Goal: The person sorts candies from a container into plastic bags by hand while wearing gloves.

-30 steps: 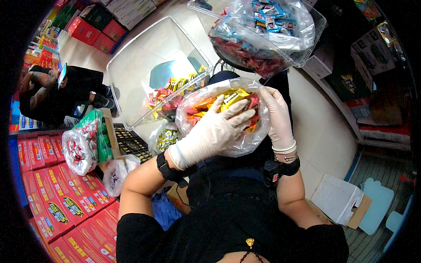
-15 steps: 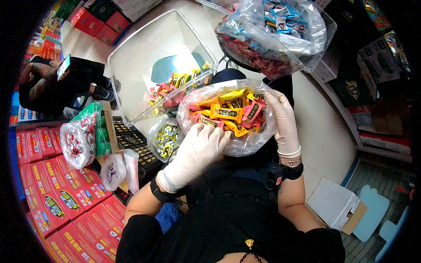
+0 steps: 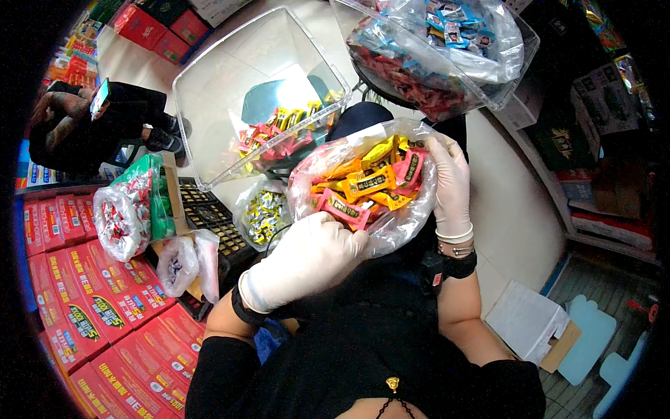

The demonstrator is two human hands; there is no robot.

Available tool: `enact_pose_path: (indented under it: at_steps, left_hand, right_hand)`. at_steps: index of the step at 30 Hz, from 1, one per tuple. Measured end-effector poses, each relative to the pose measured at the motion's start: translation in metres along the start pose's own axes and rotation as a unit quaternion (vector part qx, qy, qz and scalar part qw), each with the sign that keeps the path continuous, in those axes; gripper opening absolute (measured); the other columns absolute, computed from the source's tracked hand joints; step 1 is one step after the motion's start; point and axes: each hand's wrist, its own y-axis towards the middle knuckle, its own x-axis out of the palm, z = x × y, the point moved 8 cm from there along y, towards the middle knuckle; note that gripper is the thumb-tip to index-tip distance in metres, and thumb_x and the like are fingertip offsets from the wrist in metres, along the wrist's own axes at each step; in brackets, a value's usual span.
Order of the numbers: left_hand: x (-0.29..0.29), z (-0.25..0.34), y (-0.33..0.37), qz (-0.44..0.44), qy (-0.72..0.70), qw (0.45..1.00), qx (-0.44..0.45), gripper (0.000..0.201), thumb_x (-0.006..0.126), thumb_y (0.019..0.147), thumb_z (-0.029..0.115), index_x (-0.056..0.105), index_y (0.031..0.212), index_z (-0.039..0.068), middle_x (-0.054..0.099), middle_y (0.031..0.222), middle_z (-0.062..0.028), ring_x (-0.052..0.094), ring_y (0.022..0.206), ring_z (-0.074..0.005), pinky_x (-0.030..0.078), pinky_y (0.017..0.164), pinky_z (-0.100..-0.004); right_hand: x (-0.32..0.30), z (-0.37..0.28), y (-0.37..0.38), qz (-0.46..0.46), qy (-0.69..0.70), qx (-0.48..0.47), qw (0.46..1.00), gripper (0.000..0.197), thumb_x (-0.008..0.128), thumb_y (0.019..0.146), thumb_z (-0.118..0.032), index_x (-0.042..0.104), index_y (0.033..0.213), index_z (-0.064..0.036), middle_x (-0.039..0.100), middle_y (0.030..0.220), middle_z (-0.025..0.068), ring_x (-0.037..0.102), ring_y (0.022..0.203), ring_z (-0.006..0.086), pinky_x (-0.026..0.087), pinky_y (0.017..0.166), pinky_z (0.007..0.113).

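Note:
A clear plastic bag full of wrapped candies sits at my lap, its mouth wide. Yellow, orange and pink wrappers show inside, among them a pink candy at the near edge. My left hand, in a white glove, is closed with curled fingers on the bag's near left rim. On the far right rim my right hand, also gloved, grips the plastic, thumb at the edge. Just beyond the bag stands a clear square bin with similar candies at its bottom.
Another clear bin holds blue and red packets at the far right. Left of the bag are a bag of yellow-green candies, a black crate and red boxes. A seated person holds a phone. A white box lies right.
My left hand has drawn back from over the candies to the bag's near rim, its fingers curling in. A pink candy at the near edge is more exposed. The view has shifted slightly.

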Motion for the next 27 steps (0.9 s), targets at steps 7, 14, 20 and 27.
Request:
enact_pose_path:
  at_steps: [7,14,20,27]
  left_hand:
    - [0.004,0.018,0.014,0.087,0.062,0.994,-0.018,0.028,0.065,0.076,0.027,0.06,0.097,0.01,0.056,0.074,-0.003,0.057,0.074,-0.0175,0.044,0.062,-0.031]
    - [0.012,0.019,0.023,0.135,0.01,0.991,0.007,0.014,0.067,0.071,0.022,0.064,0.083,0.016,0.052,0.069,0.0038,0.052,0.07,-0.0149,0.039,0.066,-0.034]
    - [0.004,0.013,0.032,0.159,-0.199,0.965,0.057,0.015,0.072,0.075,0.026,0.063,0.069,0.016,0.052,0.063,0.0024,0.052,0.066,-0.0161,0.034,0.062,-0.0339]
    - [0.011,0.026,0.043,0.086,-0.15,0.983,0.057,0.021,0.069,0.079,0.034,0.064,0.074,0.014,0.056,0.069,0.0009,0.054,0.072,-0.0171,0.038,0.07,-0.0319]
  right_hand:
    - [0.0,0.001,-0.005,-0.027,0.09,0.111,0.989,0.026,0.064,0.088,-0.013,0.055,0.109,-0.0004,0.062,0.099,0.0066,0.06,0.091,0.0116,0.05,0.081,0.024]
    - [0.003,0.004,-0.017,-0.074,0.249,0.177,0.949,0.03,0.057,0.091,-0.016,0.056,0.116,0.0018,0.063,0.112,0.0132,0.062,0.101,0.0208,0.05,0.092,0.035]
    - [0.016,-0.003,-0.02,-0.115,0.319,0.119,0.933,0.033,0.059,0.09,-0.016,0.055,0.121,-0.0042,0.06,0.119,0.0089,0.055,0.112,0.0191,0.041,0.101,0.034]
    - [0.014,0.0,-0.023,-0.112,0.286,0.09,0.947,0.043,0.057,0.09,-0.013,0.046,0.13,-0.003,0.052,0.129,0.0116,0.048,0.121,0.0219,0.036,0.107,0.038]
